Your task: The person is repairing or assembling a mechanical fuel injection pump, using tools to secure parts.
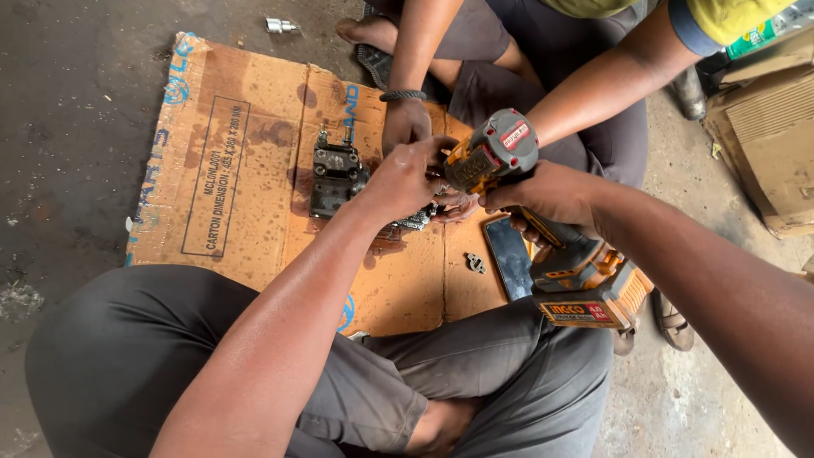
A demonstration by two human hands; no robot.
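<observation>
right hand [547,197] closed around grip of orange-grey cordless drill [543,220], nose aimed at small metal part [421,219] | left hand [405,180] clamped over that part on oil-stained cardboard sheet [246,170] | co-worker's hand [405,123] touching alongside | dark metal block [335,176] just left | phone [509,257] below drill

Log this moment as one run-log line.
left hand: on part | right hand: grips drill | co-worker hand: steadies part

Matt orange-and-grey plastic cordless drill [543,220]; dark, oily cast-metal block [337,176] on flattened brown cardboard [246,170] — rough, oil-stained; glossy black phone [509,257]; small shiny metal socket [280,25] on gritty concrete floor [68,102]
</observation>
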